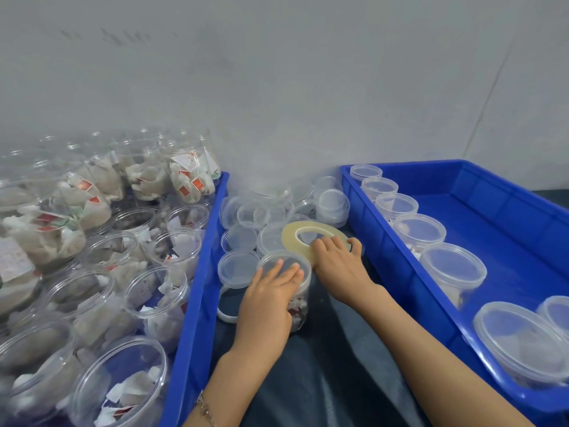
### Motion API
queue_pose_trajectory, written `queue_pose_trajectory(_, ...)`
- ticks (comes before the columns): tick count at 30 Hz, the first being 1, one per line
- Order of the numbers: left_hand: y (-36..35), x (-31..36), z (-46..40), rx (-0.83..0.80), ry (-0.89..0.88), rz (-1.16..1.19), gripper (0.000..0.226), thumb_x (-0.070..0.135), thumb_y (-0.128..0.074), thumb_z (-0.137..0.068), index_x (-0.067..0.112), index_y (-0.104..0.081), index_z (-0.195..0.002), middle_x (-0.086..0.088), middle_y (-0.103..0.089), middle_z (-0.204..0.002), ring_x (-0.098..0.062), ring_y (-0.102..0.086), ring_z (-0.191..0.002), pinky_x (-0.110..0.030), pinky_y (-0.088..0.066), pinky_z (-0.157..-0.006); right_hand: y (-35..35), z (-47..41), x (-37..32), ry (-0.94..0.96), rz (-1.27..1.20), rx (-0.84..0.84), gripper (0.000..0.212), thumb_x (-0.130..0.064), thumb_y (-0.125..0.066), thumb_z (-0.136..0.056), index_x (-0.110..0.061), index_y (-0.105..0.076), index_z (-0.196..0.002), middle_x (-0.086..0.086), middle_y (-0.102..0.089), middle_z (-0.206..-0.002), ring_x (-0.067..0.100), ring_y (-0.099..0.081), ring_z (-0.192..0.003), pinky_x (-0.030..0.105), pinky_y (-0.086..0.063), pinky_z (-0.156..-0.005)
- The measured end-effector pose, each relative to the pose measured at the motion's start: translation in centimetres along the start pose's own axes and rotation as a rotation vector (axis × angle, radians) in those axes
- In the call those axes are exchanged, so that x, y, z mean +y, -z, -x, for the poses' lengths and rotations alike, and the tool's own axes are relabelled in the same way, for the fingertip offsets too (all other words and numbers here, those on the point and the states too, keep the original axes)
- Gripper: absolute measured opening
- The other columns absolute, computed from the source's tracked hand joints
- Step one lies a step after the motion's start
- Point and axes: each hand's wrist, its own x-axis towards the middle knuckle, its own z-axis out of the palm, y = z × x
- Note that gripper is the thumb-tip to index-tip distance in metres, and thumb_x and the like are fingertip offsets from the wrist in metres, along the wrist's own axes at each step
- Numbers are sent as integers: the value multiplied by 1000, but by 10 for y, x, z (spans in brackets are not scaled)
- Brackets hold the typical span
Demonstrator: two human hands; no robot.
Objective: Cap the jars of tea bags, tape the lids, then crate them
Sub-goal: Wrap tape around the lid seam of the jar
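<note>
Steadying the capped jar (pixel 284 291) under its flat, straight fingers (pixel 288 271), the left hand (pixel 271 300) frees the right hand (pixel 335 260) to grip the tape roll (pixel 303 237) just beyond, apparently for sealing its lid (pixel 284 265).

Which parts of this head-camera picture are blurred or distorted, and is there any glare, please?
Head view: the open jars in the left crate are smeared and soft; the hands, the left hand and right hand, and the tape roll are fairly sharp; wide-angle bending curves the right crate; lighting is even, with small highlights on lids.
</note>
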Motion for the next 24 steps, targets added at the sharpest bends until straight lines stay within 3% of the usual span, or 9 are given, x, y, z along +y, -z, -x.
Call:
queue_pose_trajectory(2, -2, -1, 1, 36, 8, 66, 68, -11, -44, -85, 24, -38, -142, 15, -35, -148, -8, -13, -145, -11, 17, -107, -2, -3, -7, -8, 37, 6, 23, -12, -43, -90, -15, -42, -113, 2, -46, -117, 23, -39, -117, 47, -20, -102)
queue_pose_trajectory(5, 0, 3, 6, 90, 71, 109, 67, -15, -46, -82, 22, -48, -138, 14, -43, -143, -12, -17, -145, -15, 14, -111, -6, -6, -12, -13, 24, 43, 23, -11, -42, -91, -16, -40, -114, 0, -45, -114, 21, -40, -112, 43, -22, -100)
queue_pose_trajectory(7, 3, 12, 11, 159, 100, -27, 65, -12, -62, -74, 22, -59, -129, 14, -54, -135, -19, -29, -141, -41, -3, -118, -9, -6, -12, -13, -6, 44, 26, -14, -42, -92, -16, -38, -117, 0, -43, -114, 20, -40, -111, 42, -23, -100)
queue_pose_trajectory(8, 5, 19, 11, 156, 101, -105, 62, -9, -69, -68, 19, -64, -123, 10, -60, -129, -24, -37, -137, -51, -15, -114, -10, -5, -12, -20, -18, 43, 28, -16, -43, -92, -16, -37, -120, 0, -42, -114, 19, -39, -111, 41, -24, -99)
queue_pose_trajectory(9, 8, 27, 10, 121, 99, -181, 56, -3, -70, -70, 17, -63, -122, 4, -58, -132, -27, -35, -138, -54, -17, -112, -11, -3, -11, -28, -30, 44, 30, -17, -42, -92, -16, -36, -122, 0, -41, -115, 19, -39, -110, 40, -24, -99)
queue_pose_trajectory(12, 9, 40, -1, 64, 189, -210, 46, 17, -51, -88, 16, -46, -134, -7, -19, -157, -24, 4, -147, -44, 6, -116, -10, 3, -7, -47, -52, 59, 33, -16, -40, -91, -15, -37, -124, -1, -41, -114, 19, -38, -106, 36, -24, -95)
queue_pose_trajectory(14, 9, 42, -12, 78, 248, -216, 52, 27, -46, -93, 12, -35, -141, -11, -6, -160, -27, 12, -146, -44, 10, -116, -10, 9, -2, -49, -46, 52, 36, -14, -41, -89, -14, -37, -124, 0, -41, -114, 19, -38, -105, 35, -22, -92)
queue_pose_trajectory(18, 5, 38, -32, 6, 302, -289, 82, 59, -37, -93, 11, -6, -151, -16, 2, -159, -32, 14, -145, -49, 8, -115, -11, 16, 3, -48, -79, 44, 35, -19, -43, -89, -14, -36, -124, 1, -40, -116, 19, -36, -108, 36, -22, -93)
queue_pose_trajectory(24, -13, 23, -24, -12, 302, -297, 71, 61, -34, -93, 21, -18, -150, -7, -15, -158, -28, -10, -145, -46, -18, -114, -6, 21, 8, -31, -52, 22, 39, -15, -44, -90, -14, -35, -128, 2, -41, -120, 21, -39, -113, 38, -24, -98)
